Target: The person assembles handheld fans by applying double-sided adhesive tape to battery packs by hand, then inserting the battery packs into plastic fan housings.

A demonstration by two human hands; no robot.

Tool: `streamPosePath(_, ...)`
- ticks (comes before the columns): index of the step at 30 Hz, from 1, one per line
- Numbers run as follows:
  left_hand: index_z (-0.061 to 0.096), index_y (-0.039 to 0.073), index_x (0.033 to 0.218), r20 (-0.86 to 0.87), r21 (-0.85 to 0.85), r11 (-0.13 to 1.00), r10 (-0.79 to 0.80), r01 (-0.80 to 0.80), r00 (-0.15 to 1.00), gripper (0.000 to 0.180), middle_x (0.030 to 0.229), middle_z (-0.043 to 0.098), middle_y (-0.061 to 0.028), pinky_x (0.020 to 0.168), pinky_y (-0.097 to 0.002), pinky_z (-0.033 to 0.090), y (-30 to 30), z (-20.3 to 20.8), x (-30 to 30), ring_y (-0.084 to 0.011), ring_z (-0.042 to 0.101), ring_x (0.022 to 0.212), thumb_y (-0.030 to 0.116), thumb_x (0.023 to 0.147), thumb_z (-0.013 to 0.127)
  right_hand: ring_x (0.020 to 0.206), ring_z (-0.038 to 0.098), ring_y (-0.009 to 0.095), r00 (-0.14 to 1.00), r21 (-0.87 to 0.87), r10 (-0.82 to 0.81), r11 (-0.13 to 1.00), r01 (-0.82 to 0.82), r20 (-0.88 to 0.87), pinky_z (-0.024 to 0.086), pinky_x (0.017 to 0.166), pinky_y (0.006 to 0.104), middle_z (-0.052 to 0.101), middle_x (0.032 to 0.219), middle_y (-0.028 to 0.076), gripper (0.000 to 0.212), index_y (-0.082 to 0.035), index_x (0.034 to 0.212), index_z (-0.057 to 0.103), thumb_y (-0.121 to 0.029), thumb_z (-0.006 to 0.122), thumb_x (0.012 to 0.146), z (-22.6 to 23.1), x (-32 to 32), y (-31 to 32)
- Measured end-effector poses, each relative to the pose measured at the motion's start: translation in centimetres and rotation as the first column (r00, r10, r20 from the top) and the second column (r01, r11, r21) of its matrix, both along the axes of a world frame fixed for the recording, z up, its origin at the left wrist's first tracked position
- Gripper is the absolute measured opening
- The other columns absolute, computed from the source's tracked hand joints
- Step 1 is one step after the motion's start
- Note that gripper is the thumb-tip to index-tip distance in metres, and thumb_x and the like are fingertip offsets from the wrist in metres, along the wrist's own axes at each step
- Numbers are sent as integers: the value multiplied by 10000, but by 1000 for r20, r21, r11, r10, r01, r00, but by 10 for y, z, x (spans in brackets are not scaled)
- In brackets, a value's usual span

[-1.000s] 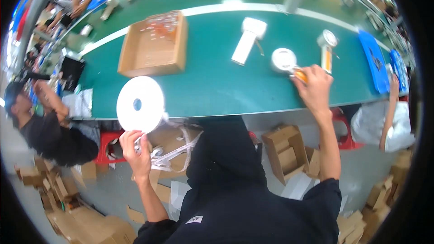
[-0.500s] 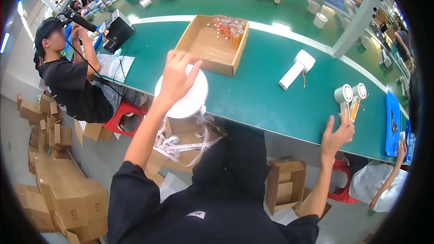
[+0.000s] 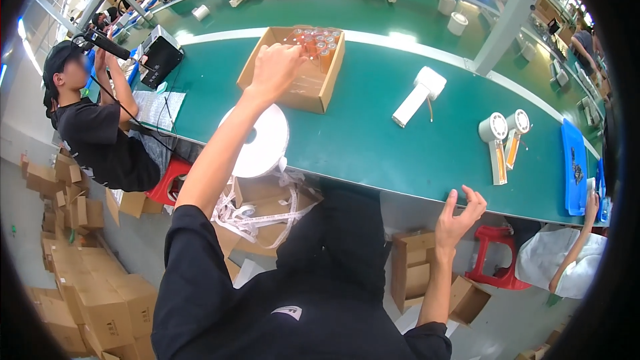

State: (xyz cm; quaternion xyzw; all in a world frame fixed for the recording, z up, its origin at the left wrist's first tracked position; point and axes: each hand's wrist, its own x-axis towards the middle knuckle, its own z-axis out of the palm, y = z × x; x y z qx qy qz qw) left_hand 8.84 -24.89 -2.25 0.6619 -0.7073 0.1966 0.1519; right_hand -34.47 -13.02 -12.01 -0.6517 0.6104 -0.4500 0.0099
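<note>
My left hand [image 3: 277, 70] is over the open cardboard box [image 3: 322, 102], its bent fingers beside a cluster of orange cylindrical cells [image 3: 325, 55] with wires. Its fingertips are hidden, so I cannot tell whether it grips one. Under my left forearm, a white round reel [image 3: 270, 143] sits at the bench edge. My right hand [image 3: 460, 220] is held just off the front edge with fingers apart and nothing in it. Beyond it lie two white handheld fans, a nearer one [image 3: 495, 128] and a farther one [image 3: 518, 122], with orange cells showing in their opened handles.
Another white fan [image 3: 421, 95] with a wire lies mid-bench. A blue tray [image 3: 573, 167] stands at the right, near another person's arm. To the left, a co-worker [image 3: 93, 120] sits by a black box [image 3: 160, 57]. Below the bench edge, a carton [image 3: 267, 217] holds tangled white tape.
My left hand has moved from above the white reel to the cells in the cardboard box. My right hand has drawn back from the two fans toward me.
</note>
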Motion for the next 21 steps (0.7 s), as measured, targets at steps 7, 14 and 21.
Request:
streamPosePath(7, 639, 53, 713, 28, -22, 995, -97, 98, 995, 174, 688, 637, -103, 705, -412, 472, 24, 37, -17, -283, 626, 704, 192, 816, 631, 1010, 496, 280, 961, -46, 175, 985, -169, 213, 404, 889, 390, 491, 1046, 139, 221, -19, 1080, 576, -58, 653, 876, 32, 51, 12)
streamPosePath(14, 609, 28, 696, -27, -118, 963, -248, 243, 968, 150, 683, 609, -112, 656, -389, 471, 61, 88, -42, -292, 600, 672, 144, 776, 658, 935, 564, 304, 749, -99, 602, 793, -601, 276, 449, 870, 404, 574, 1027, 176, 333, -2, 1100, 571, -92, 731, 823, 90, 147, -18)
streamPosePath(21, 625, 51, 781, -21, -142, 871, -478, 470, 878, 125, 734, 599, -63, 677, -374, 438, 121, 114, -84, -258, 583, 720, 113, 744, 727, 946, 596, 342, 668, -59, 743, 665, -745, -54, 447, 891, 450, 625, 969, 158, 394, 12, 1150, 561, -197, 712, 853, 117, 187, -55)
